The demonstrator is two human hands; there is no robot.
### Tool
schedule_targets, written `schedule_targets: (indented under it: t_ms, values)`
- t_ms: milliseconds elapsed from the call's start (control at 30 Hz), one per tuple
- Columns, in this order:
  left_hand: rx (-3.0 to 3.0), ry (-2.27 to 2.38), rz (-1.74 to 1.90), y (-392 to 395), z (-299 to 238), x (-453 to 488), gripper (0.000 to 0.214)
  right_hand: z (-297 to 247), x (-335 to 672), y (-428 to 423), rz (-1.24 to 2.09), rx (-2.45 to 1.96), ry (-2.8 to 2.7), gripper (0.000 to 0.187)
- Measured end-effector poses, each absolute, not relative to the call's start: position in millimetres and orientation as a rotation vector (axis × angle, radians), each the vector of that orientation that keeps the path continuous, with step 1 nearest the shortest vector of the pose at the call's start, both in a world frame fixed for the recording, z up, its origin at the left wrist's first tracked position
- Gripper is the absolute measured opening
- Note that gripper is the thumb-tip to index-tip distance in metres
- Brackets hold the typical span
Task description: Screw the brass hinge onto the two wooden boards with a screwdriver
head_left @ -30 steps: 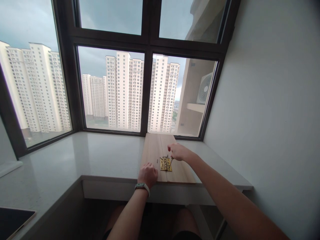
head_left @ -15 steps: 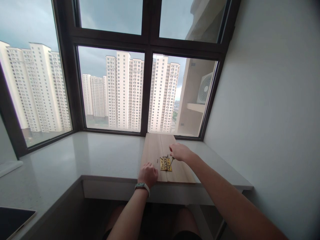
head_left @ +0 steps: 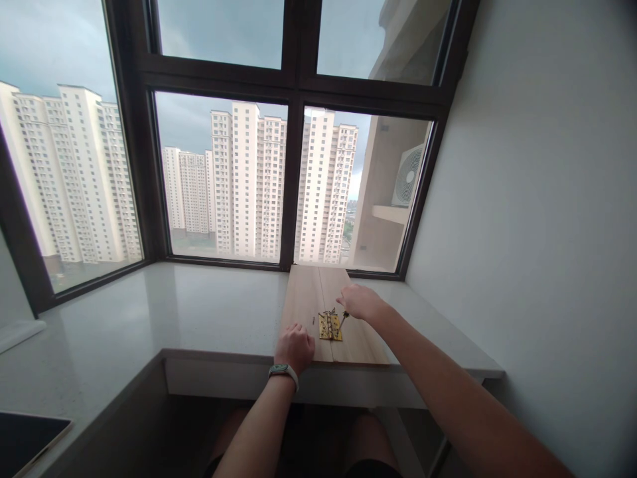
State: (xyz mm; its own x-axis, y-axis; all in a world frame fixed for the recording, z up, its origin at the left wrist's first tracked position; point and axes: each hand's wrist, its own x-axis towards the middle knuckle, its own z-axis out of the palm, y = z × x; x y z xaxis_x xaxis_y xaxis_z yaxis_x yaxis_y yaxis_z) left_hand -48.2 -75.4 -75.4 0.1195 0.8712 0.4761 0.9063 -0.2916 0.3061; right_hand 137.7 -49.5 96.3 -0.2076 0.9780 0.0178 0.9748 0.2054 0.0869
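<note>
A brass hinge (head_left: 327,326) lies open across the seam between two light wooden boards (head_left: 304,292). Several small screws (head_left: 332,311) sit at its far edge, and a single screw (head_left: 313,320) rests on the left board. My right hand (head_left: 361,301) is closed around a screwdriver (head_left: 343,321), mostly hidden by the fingers; its slanted shaft reaches down to the hinge's right leaf. My left hand (head_left: 295,346), with a watch on the wrist, rests curled on the left board's front edge. Whatever its fingers may hold is hidden.
The boards lie on a pale stone windowsill counter (head_left: 213,305), reaching back to the dark window frame (head_left: 291,199). A white wall (head_left: 537,199) rises on the right. A dark flat device (head_left: 30,438) lies at the lower left. My legs are beneath the counter.
My right hand has turned slightly about the screwdriver, its fingers shifting position. The screwdriver's shaft leans a little more to the right. My left hand and the hinge stay put.
</note>
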Motion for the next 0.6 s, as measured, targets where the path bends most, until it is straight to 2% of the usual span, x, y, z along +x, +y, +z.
schedule_targets:
  t_ms: [100, 267, 367, 500, 600]
  values:
    - [-2.311, -1.835, -0.899, -75.4, -75.1, -48.6, 0.025, 95.6, 138.8, -48.6, 0.218, 1.898, 2.453, 0.029]
    - [-2.292, -1.803, -0.898, -72.3, -78.7, -49.5, 0.023, 95.6, 138.0, -45.4, 0.124, 1.827, 2.486, 0.024]
    - [-2.291, -1.796, -0.901, -71.6, -79.9, -49.9, 0.023, 97.7, 135.9, -46.3, 0.050, 1.812, 2.467, 0.030]
    - [-2.296, -1.794, -0.913, -72.5, -79.1, -49.2, 0.024, 100.2, 135.5, -50.3, 0.108, 1.886, 2.434, 0.045]
    - [-2.291, -1.804, -0.912, -73.6, -77.3, -48.6, 0.023, 99.8, 137.2, -51.2, 0.152, 1.942, 2.422, 0.047]
